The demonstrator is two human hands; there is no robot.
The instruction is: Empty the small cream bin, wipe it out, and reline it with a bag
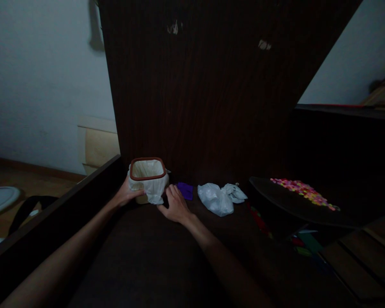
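Left fingers are clasping the bin | right fingers are curling beside its liner, pinch unclear | I'm expecting light, stiff bin, flimsy liner; sidewalls suiting grip

Dark wooden surface, bounded along its left edge by a raised board and along its far edge by an upright panel. Near the far left corner stands a small bin with a white liner and a reddish-brown rim. Just right of it, by the far edge, lies a flat purple piece. Farther right along this edge rest 2 crumpled plastic bags, the larger bag touching the smaller bag. Toward the right, red items lie in shadow, their form indistinct.
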